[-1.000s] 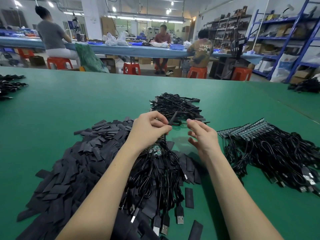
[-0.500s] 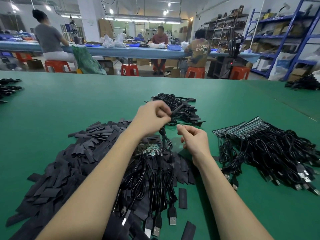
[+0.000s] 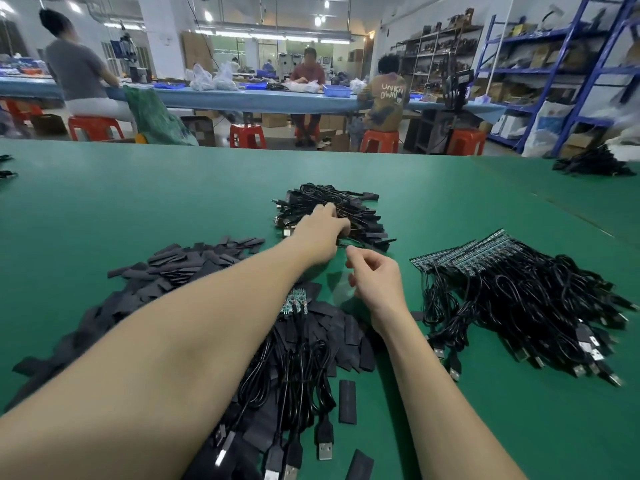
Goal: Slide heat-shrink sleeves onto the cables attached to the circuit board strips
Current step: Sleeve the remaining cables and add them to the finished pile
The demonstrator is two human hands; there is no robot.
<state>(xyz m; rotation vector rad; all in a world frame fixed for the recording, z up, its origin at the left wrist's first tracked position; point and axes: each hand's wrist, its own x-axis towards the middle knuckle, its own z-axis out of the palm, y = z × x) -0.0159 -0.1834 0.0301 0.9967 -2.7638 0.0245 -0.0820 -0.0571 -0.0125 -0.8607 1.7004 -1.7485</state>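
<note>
Heat-shrink sleeves (image 3: 166, 271), flat and black, lie in a broad heap on the left part of the green table (image 3: 104, 202); they are too many and too overlapped to count, and the near edge of the heap is hidden under the left forearm. Three cable groups are present on the table near the person. The largest, the right bundle (image 3: 519, 306), fans out with a row of circuit board strips (image 3: 460, 254) at its far end and USB plugs at its near end; single cables cannot be told apart. The second, the near bundle (image 3: 294, 375), lies between the forearms on top of sleeves, with one small green board (image 3: 294, 301) visible at its far end; its lower part is cut off by the frame edge. The third, the far pile (image 3: 332, 213), holds cables with sleeves already fitted. Two further dark cable heaps sit at the far right and far left edges of the table, both blurred.

Two loose sleeves lie apart on the green surface near the bottom centre.

Left hand (image 3: 322, 226) reaches onto the far pile, fingers resting among the cables; whether it grasps one cannot be told. Right hand (image 3: 377, 275) hovers just beside the pile, fingers loosely curled, thumb and forefinger close together; nothing is visible between them.

Three seated people work at a blue bench behind.
</note>
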